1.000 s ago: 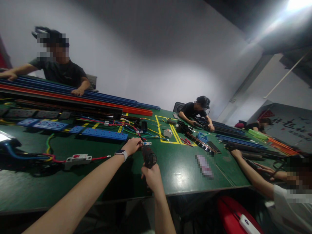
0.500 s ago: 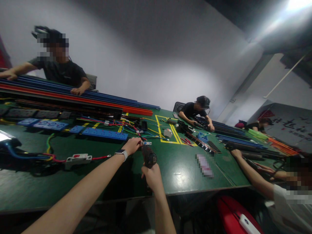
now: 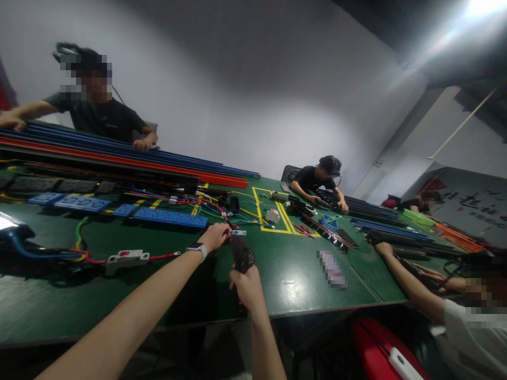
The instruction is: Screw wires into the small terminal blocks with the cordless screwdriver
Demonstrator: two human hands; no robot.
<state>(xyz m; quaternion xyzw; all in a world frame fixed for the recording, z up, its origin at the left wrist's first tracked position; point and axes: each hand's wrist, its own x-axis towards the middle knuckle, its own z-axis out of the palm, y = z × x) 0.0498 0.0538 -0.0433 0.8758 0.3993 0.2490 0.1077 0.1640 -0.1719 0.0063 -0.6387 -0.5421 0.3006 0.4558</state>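
My right hand [image 3: 246,285] is wrapped around the grip of a dark power drill [image 3: 241,254], which points away from me over the green table. My left hand [image 3: 216,237], with a watch on its wrist, is closed just beyond the drill's front end. Its fingers pinch a small white-and-blue part [image 3: 238,233] that sticks out to the right. The drill's tip meets this part or sits very close; the exact contact is hidden. Left of my forearm lies a white circuit breaker [image 3: 127,258] with a red lead ending in a metal lug.
Blue socket strips [image 3: 170,216] and loose coloured wires [image 3: 186,196] lie behind my hands. Beyond them run long orange profiles [image 3: 222,178] and blue ones. Another breaker [image 3: 272,215] sits by yellow tape. Co-workers sit across the table and at right, where a person's hand [image 3: 385,250] reaches in.
The hand of the person at the far left has slid right along the blue profiles. My own hands, the drill and the small part show almost no movement.
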